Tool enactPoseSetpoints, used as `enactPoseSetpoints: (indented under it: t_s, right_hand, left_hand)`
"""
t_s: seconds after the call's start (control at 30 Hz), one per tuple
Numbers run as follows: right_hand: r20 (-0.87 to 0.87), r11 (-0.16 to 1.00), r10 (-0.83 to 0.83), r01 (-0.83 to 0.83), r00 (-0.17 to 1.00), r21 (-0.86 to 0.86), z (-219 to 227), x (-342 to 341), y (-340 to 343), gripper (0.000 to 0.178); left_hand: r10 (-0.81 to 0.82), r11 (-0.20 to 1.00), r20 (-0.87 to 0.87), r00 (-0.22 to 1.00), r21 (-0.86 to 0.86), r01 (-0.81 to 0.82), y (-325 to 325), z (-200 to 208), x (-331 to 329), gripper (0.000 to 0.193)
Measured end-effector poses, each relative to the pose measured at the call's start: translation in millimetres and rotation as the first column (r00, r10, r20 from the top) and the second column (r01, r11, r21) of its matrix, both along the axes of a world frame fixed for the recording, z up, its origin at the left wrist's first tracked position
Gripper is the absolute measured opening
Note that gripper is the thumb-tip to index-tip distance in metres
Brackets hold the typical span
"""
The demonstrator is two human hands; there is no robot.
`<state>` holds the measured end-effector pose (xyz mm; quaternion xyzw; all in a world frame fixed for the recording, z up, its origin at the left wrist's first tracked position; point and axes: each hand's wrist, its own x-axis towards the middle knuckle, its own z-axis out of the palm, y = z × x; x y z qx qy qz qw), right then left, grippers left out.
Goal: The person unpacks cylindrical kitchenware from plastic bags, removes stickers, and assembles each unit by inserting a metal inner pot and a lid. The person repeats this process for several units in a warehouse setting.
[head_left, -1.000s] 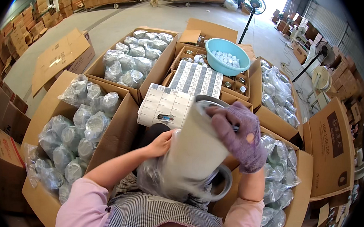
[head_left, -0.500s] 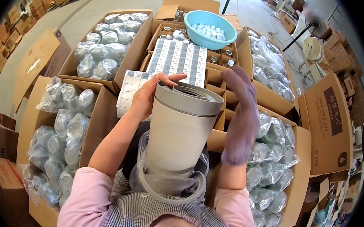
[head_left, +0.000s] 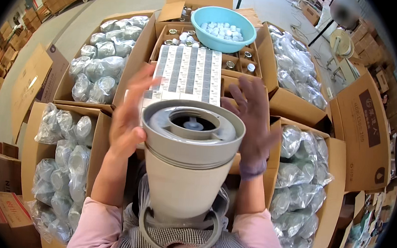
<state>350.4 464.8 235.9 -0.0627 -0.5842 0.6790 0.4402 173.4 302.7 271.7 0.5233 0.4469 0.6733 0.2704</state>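
Note:
A beige tapered jug (head_left: 188, 169) stands close to my body, tilted so its round top with a dark central opening and pale plug faces up. Its loop handle (head_left: 142, 223) hangs at the lower end, and clear plastic wrap (head_left: 223, 201) bunches around its base. My bare left hand (head_left: 130, 114) is at the left of the rim, fingers apart and blurred, the thumb close to or touching the rim. In a purple-grey glove, my right hand (head_left: 254, 118) spreads its fingers right of the rim. Beyond lies a sheet of grey-and-white labels (head_left: 188, 72).
A light-blue basin (head_left: 218, 44) of white caps rests on a divided carton (head_left: 232, 72) holding several bottles. Open cartons of plastic-wrapped items flank me: far left (head_left: 103, 66), near left (head_left: 71, 161), far right (head_left: 294, 66), near right (head_left: 297, 191). A cardboard flap (head_left: 363, 135) stands at right.
The jug has come up nearer, its top tipped toward me so the opening shows. My left hand has moved left off the top; the right hand's fingers have spread beside the rim.

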Motion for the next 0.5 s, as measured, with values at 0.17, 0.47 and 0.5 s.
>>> enactPoseSetpoints:
  t_s: [0.17,0.47,0.5]
  right_hand:
    - [0.225,0.997,0.045,-0.028,0.973,-0.078,7.4,-33.3,31.0,0.057]
    - [-0.164,0.301,-0.665,0.462,0.729,0.834,13.4,-66.6,46.4,0.060]
    - [-0.095,0.249,-0.651,0.330,0.753,0.911,6.2,-63.8,40.8,0.067]
  left_hand:
    - [-0.228,0.969,-0.001,0.974,-0.099,0.227,18.7,11.0,-11.6,0.081]
    - [-0.126,0.953,0.652,0.748,-0.129,0.273,68.4,-58.7,-54.1,0.048]
    - [-0.055,0.953,0.662,0.747,-0.189,0.237,71.3,-64.2,-48.2,0.049]
